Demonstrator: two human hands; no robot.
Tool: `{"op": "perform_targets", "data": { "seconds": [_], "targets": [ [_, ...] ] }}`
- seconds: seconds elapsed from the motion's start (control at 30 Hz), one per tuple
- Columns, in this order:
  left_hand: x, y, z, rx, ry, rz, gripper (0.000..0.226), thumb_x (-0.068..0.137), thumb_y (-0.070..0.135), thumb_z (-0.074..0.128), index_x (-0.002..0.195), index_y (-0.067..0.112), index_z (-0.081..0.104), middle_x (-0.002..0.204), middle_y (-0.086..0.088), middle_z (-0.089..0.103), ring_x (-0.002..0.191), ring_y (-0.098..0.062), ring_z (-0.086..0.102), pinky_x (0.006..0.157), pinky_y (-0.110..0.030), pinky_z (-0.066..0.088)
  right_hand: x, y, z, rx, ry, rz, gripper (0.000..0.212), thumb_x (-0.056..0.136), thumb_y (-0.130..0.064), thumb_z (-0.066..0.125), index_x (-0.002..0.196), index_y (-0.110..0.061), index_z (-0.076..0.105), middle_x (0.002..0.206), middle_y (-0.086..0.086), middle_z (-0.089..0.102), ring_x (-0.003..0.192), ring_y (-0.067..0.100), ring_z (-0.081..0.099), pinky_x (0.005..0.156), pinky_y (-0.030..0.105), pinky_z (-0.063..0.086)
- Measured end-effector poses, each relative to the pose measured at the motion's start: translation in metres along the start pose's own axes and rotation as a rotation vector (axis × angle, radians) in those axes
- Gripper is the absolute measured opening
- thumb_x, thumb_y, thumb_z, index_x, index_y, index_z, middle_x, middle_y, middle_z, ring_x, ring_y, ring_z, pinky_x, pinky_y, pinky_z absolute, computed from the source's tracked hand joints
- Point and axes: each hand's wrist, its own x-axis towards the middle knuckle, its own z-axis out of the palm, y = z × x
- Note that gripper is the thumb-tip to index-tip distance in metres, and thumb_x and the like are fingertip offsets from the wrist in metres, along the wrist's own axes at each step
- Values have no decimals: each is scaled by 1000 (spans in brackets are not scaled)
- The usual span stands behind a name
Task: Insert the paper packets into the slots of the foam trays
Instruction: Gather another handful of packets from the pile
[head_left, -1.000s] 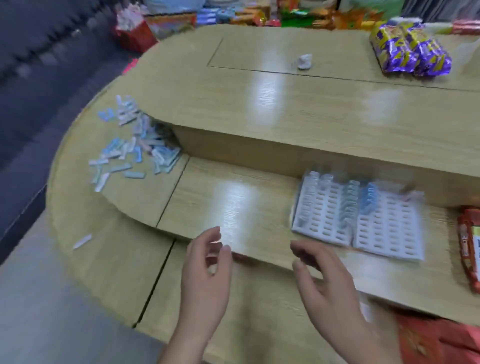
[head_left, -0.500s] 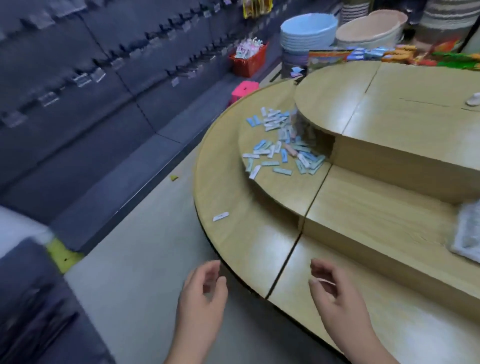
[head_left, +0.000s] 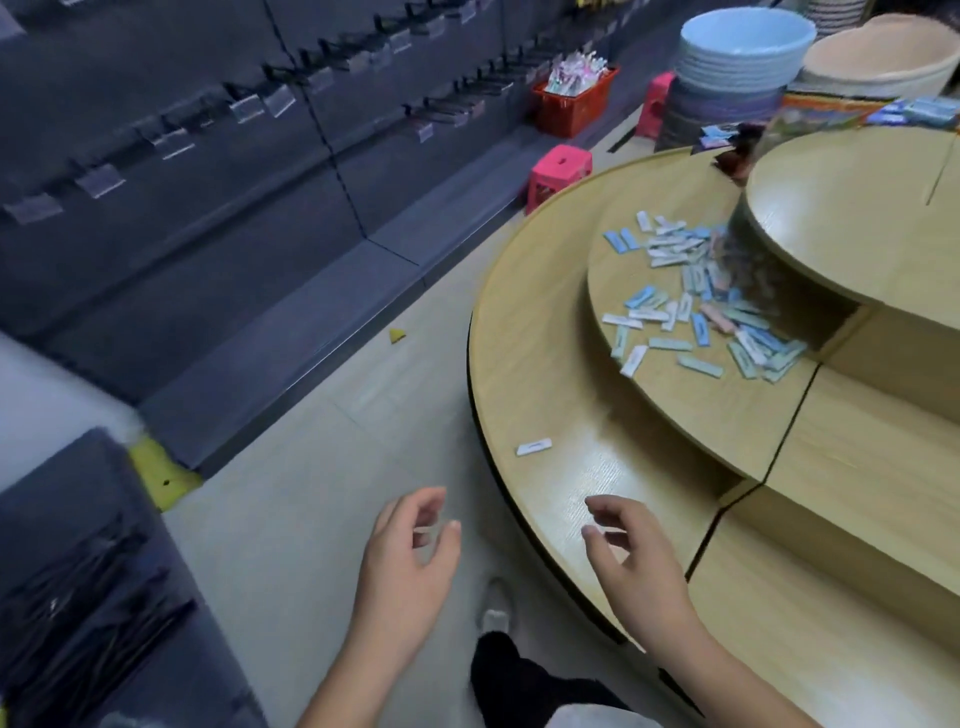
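L hand (head_left: 405, 561) is seen at approx. 6 o'clock of the view, held over the floor (head_left: 311, 467), just off the rim of the tiered wooden surface (head_left: 561, 374). Its fingers (head_left: 434, 501) are loosely curled, thumb & index kept apart w/ a gap btwn them; nothing is held or touched.

R hand (head_left: 641, 564) is held at 5 o'clock, above the lowest tier. Its fingers (head_left: 610, 506) are likewise half-curled & relaxed, w/ nothing gripped; whether the tier is touched can't be told.

Paper packets (head_left: 696, 306) (blue, white, a few pink) are scattered in a loose pile on the middle tier, at approx. 1 o'clock from both hands & well apart from them, some lying right against the top tier's wall. One stray white packet (head_left: 534, 447) is laid flat on the lowest tier near its rim, at 11 o'clock from R hand & 1 o'clock from L hand.

Further off at 12–1 o'clock, a stack of blue bowls (head_left: 743, 52), a red basket (head_left: 571, 98) & a pink stool (head_left: 558, 171) are seen. A shoe (head_left: 496, 605) is seen on the floor btwn the wrists.
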Motion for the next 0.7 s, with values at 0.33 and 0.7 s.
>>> {"op": "perform_targets", "data": {
  "seconds": [0.33,0.7],
  "targets": [
    [184,-17,-30,53,-208,46,38,88,16,70,107,47,59,110,26,60,108,4,60,94,-14,45,120,4,80,-144,105,99,29,90,-11,66,114,-27,62,110,-26,58,108,-6,55,88,22,50],
    [359,-10,15,89,-585,171,35,92,24,66,120,43,56,121,27,55,111,19,48,95,-12,36,181,27,117,-264,245,345,33,94,-20,60,125,-31,58,118,-23,53,109,-4,53,92,18,46]
  ]
}}
